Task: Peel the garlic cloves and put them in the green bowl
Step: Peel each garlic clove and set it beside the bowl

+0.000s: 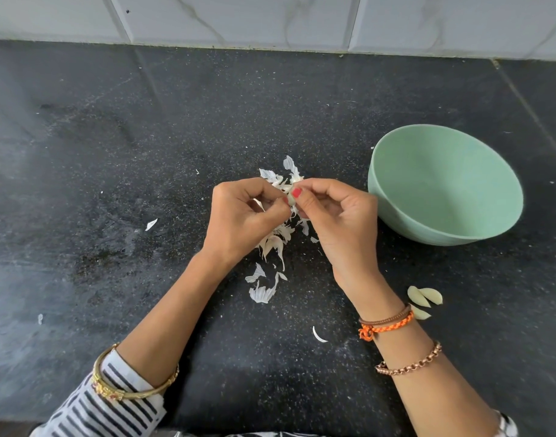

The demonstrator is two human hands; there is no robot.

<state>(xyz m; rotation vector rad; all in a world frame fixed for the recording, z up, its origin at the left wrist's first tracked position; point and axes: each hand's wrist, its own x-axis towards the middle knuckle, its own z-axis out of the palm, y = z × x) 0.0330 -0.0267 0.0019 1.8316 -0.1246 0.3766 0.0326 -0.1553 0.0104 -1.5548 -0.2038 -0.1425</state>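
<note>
Both hands meet over the middle of the dark speckled desk (175, 152), working on one garlic clove (291, 198). The left hand (243, 220) has its fingers (272, 205) curled in, pinching the clove from the left side, while the right hand (336, 216) pinches it from the right, its thumb with a red-painted nail lying on the clove's top. The clove is held just above a loose heap of white garlic skins (275, 241) that spreads on the desk under and below the hands; a few stray flakes lie farther off to the left and near the right forearm. The green bowl (445, 184) stands on the desk just to the right of the right hand, and no cloves show inside it. Three peeled cloves (425, 298) lie together on the desk beside the right wrist, below the bowl and apart from it. The right wrist carries an orange braided band and a chain bracelet; the left wrist carries gold bangles over a striped sleeve (106, 402). A pale tiled wall (270, 20) runs along the desk's far edge.
</note>
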